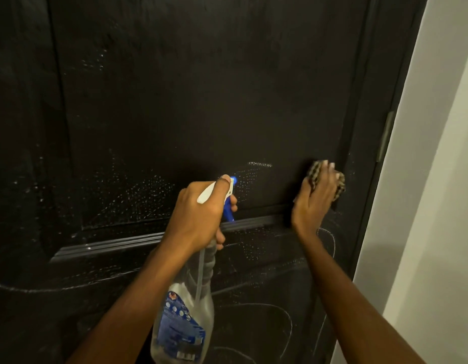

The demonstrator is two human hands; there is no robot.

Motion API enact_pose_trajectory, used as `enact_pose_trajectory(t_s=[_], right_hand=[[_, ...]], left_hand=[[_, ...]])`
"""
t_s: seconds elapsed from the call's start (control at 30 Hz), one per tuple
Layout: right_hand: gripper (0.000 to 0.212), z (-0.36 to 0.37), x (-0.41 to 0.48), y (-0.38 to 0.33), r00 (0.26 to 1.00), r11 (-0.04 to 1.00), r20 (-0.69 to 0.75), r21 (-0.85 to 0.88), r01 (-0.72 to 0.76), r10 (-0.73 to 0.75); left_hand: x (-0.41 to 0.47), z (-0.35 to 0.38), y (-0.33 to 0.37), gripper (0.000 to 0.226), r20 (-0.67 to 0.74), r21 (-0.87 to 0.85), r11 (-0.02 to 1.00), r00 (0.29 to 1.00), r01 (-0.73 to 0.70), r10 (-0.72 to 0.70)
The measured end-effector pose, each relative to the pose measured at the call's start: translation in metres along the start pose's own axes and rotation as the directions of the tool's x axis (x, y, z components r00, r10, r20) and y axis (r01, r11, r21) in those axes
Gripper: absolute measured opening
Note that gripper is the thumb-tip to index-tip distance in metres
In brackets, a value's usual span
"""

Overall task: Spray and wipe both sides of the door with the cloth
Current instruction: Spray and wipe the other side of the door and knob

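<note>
A black panelled door (201, 101) fills most of the view, speckled with spray droplets around its middle. My left hand (201, 214) grips the neck of a clear spray bottle (185, 319) with a blue label, a white head and a blue trigger; the nozzle points at the door. My right hand (315, 198) presses a checked cloth (340, 183) against the door near its right edge, just above the horizontal moulding (109, 244). The cloth is mostly hidden under my fingers.
A white wall (437, 179) stands to the right of the dark door frame. A metal hinge (384, 137) shows on the frame's edge. Chalk-like curved marks run over the lower door panel (267, 311).
</note>
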State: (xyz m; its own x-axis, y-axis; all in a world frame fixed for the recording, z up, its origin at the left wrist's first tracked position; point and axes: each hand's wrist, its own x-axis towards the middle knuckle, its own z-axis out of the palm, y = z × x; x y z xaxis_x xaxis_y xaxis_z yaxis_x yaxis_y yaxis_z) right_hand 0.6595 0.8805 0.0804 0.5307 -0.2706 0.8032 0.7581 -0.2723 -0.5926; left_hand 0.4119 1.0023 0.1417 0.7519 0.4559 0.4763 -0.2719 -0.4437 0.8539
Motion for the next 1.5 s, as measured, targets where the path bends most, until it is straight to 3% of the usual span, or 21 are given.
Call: enact_pose_trajectory(t_s=[0.07,0.23,0.43,0.57,0.67,0.73,0.77,0.8,0.9,0.97,1.03,1.1,1.2,1.27,1.3,1.37,1.43,1.5], right_hand=[[0.06,0.006,0.013,-0.025,0.985,0.985,-0.05,0.048,-0.163,0.165],[0.059,0.009,0.001,-0.044,0.998,0.996,0.056,0.082,0.016,-0.021],[0.061,0.026,-0.01,-0.09,0.996,0.988,0.008,0.124,-0.094,0.093],[0.062,0.046,-0.058,-0.12,0.965,0.97,0.104,-0.02,0.242,-0.239],[0.065,0.041,-0.096,-0.098,0.8,0.831,0.291,-0.034,0.556,-0.524],[0.069,0.029,-0.1,-0.067,0.696,0.735,0.348,-0.028,0.678,-0.628],[0.069,0.024,-0.094,-0.055,0.706,0.741,0.34,-0.039,0.671,-0.621],[0.069,0.02,-0.087,-0.049,0.763,0.79,0.308,-0.056,0.611,-0.569],[0.062,0.024,-0.06,-0.068,0.96,0.963,0.13,-0.07,0.26,-0.25],[0.06,0.036,-0.047,-0.104,0.999,0.998,0.025,-0.044,0.035,-0.034],[0.062,0.049,-0.05,-0.14,1.0,0.998,0.006,-0.058,-0.011,0.011],[0.062,0.057,-0.072,-0.16,0.977,0.975,0.094,-0.095,0.199,-0.191],[0.065,0.056,-0.118,-0.147,0.797,0.821,0.294,-0.063,0.568,-0.528],[0.068,0.049,-0.137,-0.117,0.674,0.718,0.37,-0.025,0.696,-0.64],[0.069,0.045,-0.139,-0.102,0.663,0.71,0.372,-0.016,0.704,-0.649],[0.071,0.038,-0.128,-0.085,0.784,0.817,0.31,-0.039,0.576,-0.538],[0.066,0.038,-0.103,-0.095,0.949,0.956,0.162,-0.069,0.285,-0.271],[0.06,0.046,-0.079,-0.125,1.0,1.0,0.03,-0.03,0.002,-0.001]], left_hand=[[-0.002,0.0,0.0,0.052,0.011,0.033,0.999,1.0,0.02,-0.021],[-0.004,-0.005,0.001,0.055,0.033,0.093,0.992,0.995,0.091,-0.094],[-0.02,-0.033,0.001,0.05,-0.064,0.084,0.992,0.994,0.094,-0.089],[-0.032,-0.054,0.0,0.048,-0.149,0.077,0.994,0.986,0.084,-0.072],[-0.039,-0.064,-0.001,0.049,-0.178,0.085,0.995,0.983,0.059,-0.044],[-0.041,-0.068,-0.002,0.049,-0.179,0.075,0.996,0.983,0.057,-0.043],[-0.042,-0.07,-0.002,0.049,-0.182,0.068,0.996,0.982,0.06,-0.047],[-0.043,-0.071,-0.002,0.049,-0.185,0.067,0.996,0.981,0.063,-0.05],[-0.044,-0.075,-0.004,0.048,-0.184,0.072,0.996,0.982,0.06,-0.046],[-0.046,-0.078,-0.005,0.049,-0.192,0.071,0.996,0.981,0.054,-0.04],[-0.049,-0.084,-0.005,0.049,-0.211,0.069,0.996,0.977,0.057,-0.041],[-0.051,-0.09,-0.005,0.049,-0.223,0.066,0.996,0.973,0.065,-0.049],[-0.054,-0.099,-0.003,0.049,-0.237,0.086,0.994,0.97,0.069,-0.047],[-0.056,-0.105,-0.003,0.049,-0.242,0.091,0.994,0.969,0.066,-0.042],[-0.058,-0.108,-0.003,0.05,-0.239,0.083,0.994,0.97,0.071,-0.049],[-0.061,-0.115,-0.003,0.05,-0.222,0.068,0.994,0.973,0.088,-0.071],[-0.064,-0.12,-0.004,0.051,-0.208,0.092,0.991,0.975,0.096,-0.075],[-0.066,-0.123,-0.003,0.05,-0.214,0.128,0.987,0.975,0.093,-0.064]])
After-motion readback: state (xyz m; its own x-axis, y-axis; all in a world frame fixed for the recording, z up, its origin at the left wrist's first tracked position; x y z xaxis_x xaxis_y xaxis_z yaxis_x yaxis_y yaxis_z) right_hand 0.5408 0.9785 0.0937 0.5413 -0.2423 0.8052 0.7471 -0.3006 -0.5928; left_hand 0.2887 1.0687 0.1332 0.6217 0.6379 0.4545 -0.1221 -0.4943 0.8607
